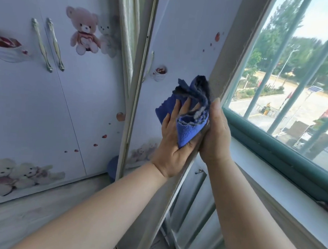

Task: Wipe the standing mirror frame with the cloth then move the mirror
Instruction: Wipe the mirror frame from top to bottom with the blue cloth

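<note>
The standing mirror (181, 49) leans tall in the middle of the head view, its glass reflecting the wardrobe. Its pale frame (225, 65) runs diagonally down the right side. A crumpled blue cloth (189, 125) lies against that right frame edge at mid-height. My left hand (170, 147) grips the cloth from the glass side, fingers spread over its folds. My right hand (215, 138) wraps the frame's outer edge from the window side, thumb up beside the cloth. The two hands sit opposite each other with the frame between them.
A white wardrobe (47, 100) with teddy-bear prints and metal handles (50, 44) fills the left. A window with a green frame (271, 146) and vertical bars, above a white sill (265, 187), is close on the right. A radiator (189, 210) stands below. Something blue (112, 165) sits behind the mirror's foot.
</note>
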The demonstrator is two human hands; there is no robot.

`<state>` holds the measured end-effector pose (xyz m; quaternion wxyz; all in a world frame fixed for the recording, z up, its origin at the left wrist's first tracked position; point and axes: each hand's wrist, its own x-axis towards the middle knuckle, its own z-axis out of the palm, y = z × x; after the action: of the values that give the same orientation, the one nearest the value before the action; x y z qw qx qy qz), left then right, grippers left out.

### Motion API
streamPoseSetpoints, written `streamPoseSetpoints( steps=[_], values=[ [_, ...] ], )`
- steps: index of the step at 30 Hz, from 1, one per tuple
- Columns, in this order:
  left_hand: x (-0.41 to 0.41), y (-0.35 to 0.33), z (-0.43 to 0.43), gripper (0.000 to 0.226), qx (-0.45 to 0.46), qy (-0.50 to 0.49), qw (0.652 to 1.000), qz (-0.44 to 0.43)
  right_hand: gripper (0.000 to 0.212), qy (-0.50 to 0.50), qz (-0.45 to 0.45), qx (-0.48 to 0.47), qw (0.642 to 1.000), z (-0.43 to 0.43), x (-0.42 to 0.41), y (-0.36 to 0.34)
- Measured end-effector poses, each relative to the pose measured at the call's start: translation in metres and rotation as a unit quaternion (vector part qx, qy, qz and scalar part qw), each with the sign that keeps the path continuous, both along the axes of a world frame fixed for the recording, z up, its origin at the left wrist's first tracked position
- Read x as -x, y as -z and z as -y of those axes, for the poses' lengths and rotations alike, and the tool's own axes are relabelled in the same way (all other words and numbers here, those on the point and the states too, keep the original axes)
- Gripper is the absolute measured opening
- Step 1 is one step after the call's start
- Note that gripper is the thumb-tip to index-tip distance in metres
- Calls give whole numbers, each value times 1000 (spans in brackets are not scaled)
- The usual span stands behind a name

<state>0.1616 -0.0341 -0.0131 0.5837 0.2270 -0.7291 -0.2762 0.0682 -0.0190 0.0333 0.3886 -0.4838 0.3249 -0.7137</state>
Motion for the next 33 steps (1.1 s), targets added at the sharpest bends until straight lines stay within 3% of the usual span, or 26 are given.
streamPoseSetpoints(
  steps=[3, 9, 11, 19, 20, 24, 25, 28, 29, 33],
  values=[
    [-2, 14, 3, 67, 34, 7, 999, 2, 37, 12, -21, 12, 1000, 5, 2, 4],
    [-3, 52, 10, 51, 102, 25, 994, -16, 41, 58, -26, 51, 997, 6, -1, 30],
    [-5, 66, 14, 55, 104, 27, 994, -25, 33, 46, -39, 79, 995, 5, 0, 44],
    [-13, 116, 14, 45, 103, 37, 993, -33, 35, 57, -69, 120, 989, 4, -6, 80],
    [-15, 127, 12, 45, 104, 39, 993, -31, 42, 63, -74, 108, 989, 3, -7, 83],
    [-22, 175, 10, 46, 102, 46, 994, -15, 104, 67, -90, 71, 991, -1, -13, 93],
    [-23, 180, 10, 48, 100, 45, 994, -14, 101, 62, -83, 79, 991, 1, -13, 94],
    [-21, 166, 14, 51, 95, 51, 994, -18, 36, 5, -55, 122, 991, 8, -8, 94],
    [-20, 156, 14, 51, 96, 50, 994, -17, 26, -3, -50, 132, 990, 7, -8, 95],
    [-16, 104, 23, 53, 56, 57, 997, -13, 29, 33, -56, 153, 986, 2, -12, 93]
  ],
)
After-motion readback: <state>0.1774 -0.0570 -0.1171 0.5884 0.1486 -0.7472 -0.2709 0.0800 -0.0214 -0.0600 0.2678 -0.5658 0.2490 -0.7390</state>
